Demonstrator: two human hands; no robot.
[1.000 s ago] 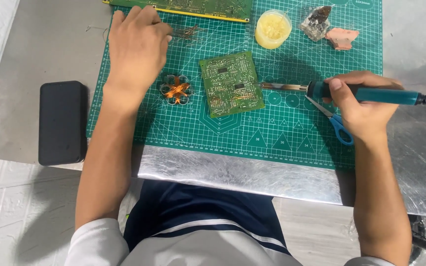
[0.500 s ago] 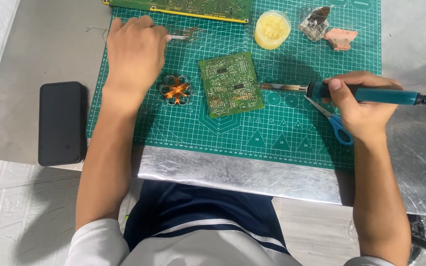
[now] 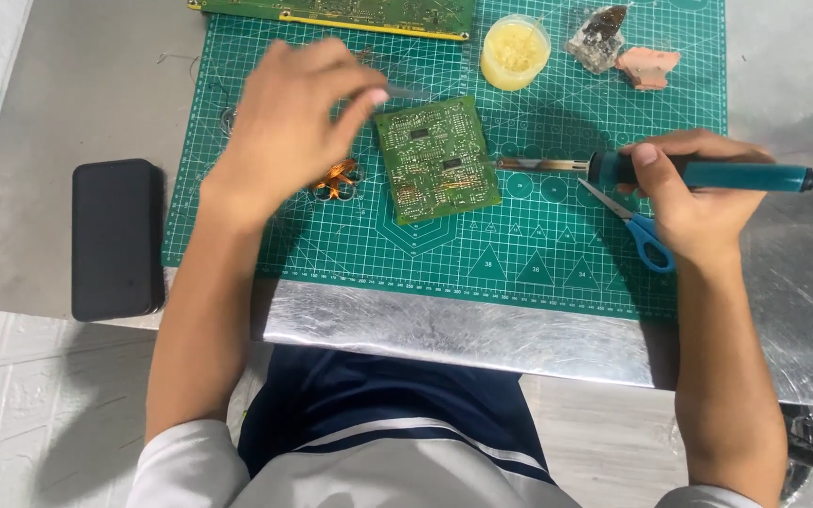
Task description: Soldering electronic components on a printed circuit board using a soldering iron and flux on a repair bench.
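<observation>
A small green circuit board [image 3: 437, 158] lies on the green cutting mat [image 3: 519, 254]. My left hand [image 3: 284, 122] hovers just left of the board, blurred, its fingers pinched on a thin metal tool [image 3: 408, 93] that looks like tweezers, tip near the board's top left corner. My right hand [image 3: 698, 202] grips the teal handle of a soldering iron [image 3: 708, 174]. The iron lies level and its metal tip points left, reaching the board's right edge.
Blue-handled scissors [image 3: 642, 230] lie under my right hand. A copper wire coil [image 3: 336, 179] sits left of the board. At the back are a yellow tub [image 3: 515, 52], two rock-like lumps [image 3: 599, 38] and a long green board [image 3: 331, 11]. A black box [image 3: 115, 235] lies left of the mat.
My left hand came from the back of the mat toward the board, bringing the thin metal tool with it. The right hand and iron stayed put.
</observation>
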